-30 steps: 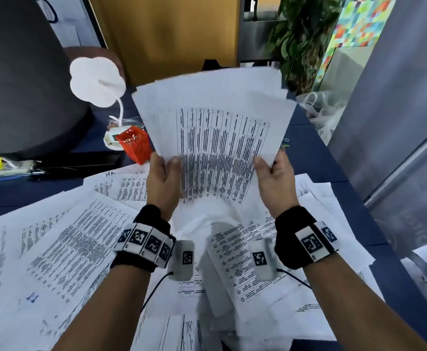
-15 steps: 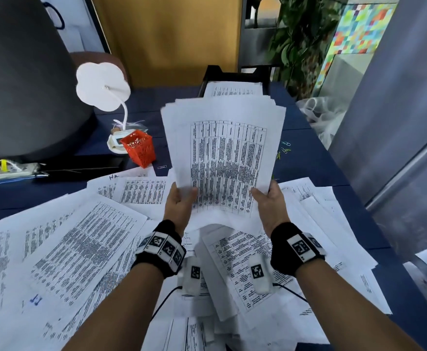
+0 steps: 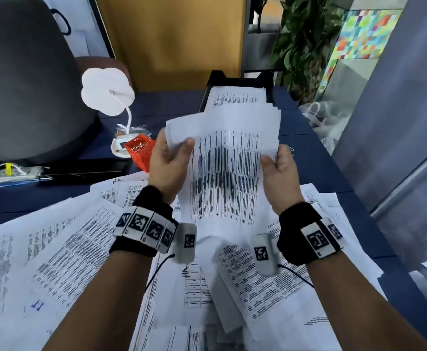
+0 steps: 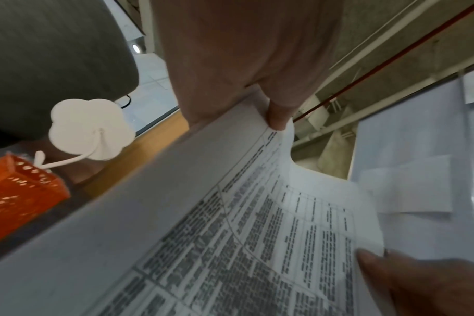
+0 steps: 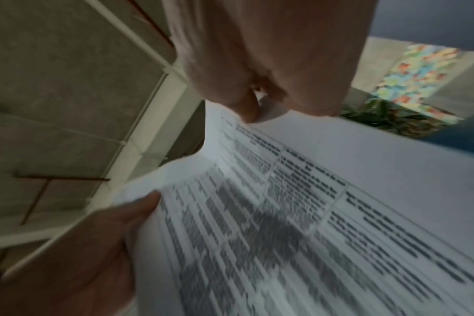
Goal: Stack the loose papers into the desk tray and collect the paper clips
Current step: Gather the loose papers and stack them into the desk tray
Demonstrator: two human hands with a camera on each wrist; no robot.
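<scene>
Both hands hold a sheaf of printed papers point(image 3: 226, 171) upright above the desk. My left hand point(image 3: 168, 160) grips its left edge, thumb on the front sheet; my right hand point(image 3: 278, 168) grips the right edge. In the left wrist view the sheaf point(image 4: 257, 245) runs from my left hand point(image 4: 257, 70) down to the other thumb; the right wrist view shows the sheaf point(image 5: 284, 224) under my right hand point(image 5: 271, 64). Behind it stands the black desk tray point(image 3: 216, 81) with sheets point(image 3: 237, 97) lying in it. Many loose papers point(image 3: 63, 249) cover the near desk. No paper clips can be made out.
An orange mesh pot point(image 3: 140, 150) and a white flower-shaped lamp point(image 3: 107, 95) stand left of the sheaf. A power strip point(image 3: 15, 172) lies at the far left. A grey chair back point(image 3: 25, 79) rises behind. A clear plastic bag point(image 3: 326, 122) sits right of the tray.
The sheaf has dropped lower and moved away towards the tray, which now shows behind it. Both hands have slid up its side edges, and the fanned sheets have drawn together.
</scene>
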